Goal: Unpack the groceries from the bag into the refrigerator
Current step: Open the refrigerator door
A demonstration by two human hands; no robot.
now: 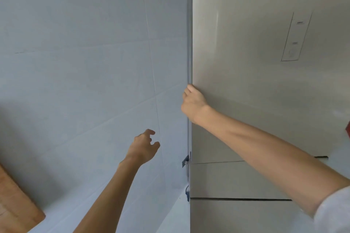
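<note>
A tall beige-grey refrigerator (255,53) fills the right half of the head view, with its upper door closed. My right hand (192,103) grips the left edge of that door at mid height, fingers curled behind the edge. My left hand (144,146) hovers in the air in front of the tiled wall, lower and to the left of the door edge, fingers spread and holding nothing. The grocery bag is not in view.
A light tiled wall (85,62) stands close to the refrigerator's left side. A wooden surface corner (17,208) shows at the bottom left. Lower drawer fronts (236,179) sit beneath the upper door. A control panel outline (296,38) marks the door's upper right.
</note>
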